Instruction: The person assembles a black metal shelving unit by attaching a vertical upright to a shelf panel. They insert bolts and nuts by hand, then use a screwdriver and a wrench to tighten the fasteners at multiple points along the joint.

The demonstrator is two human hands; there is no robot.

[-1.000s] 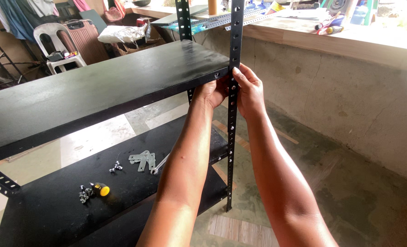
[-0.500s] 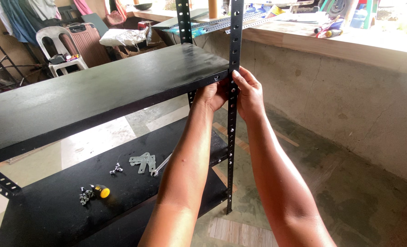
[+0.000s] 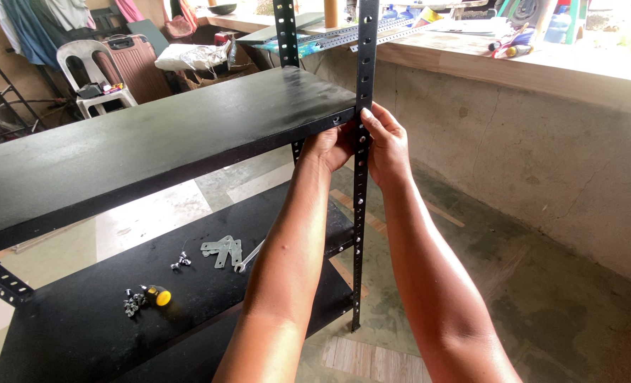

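head | black slotted upright post [image 3: 360,234] stands vertical at upper shelf [image 3: 152,152] corner | right hand [image 3: 385,145] curled around post, arm stretched forward | left hand [image 3: 330,147] cupped under shelf corner, grip hidden

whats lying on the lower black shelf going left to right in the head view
small pile of dark screws → stubby yellow-handled tool → small cluster of silver bolts → flat grey metal corner plates → silver wrench, all on the lower black shelf
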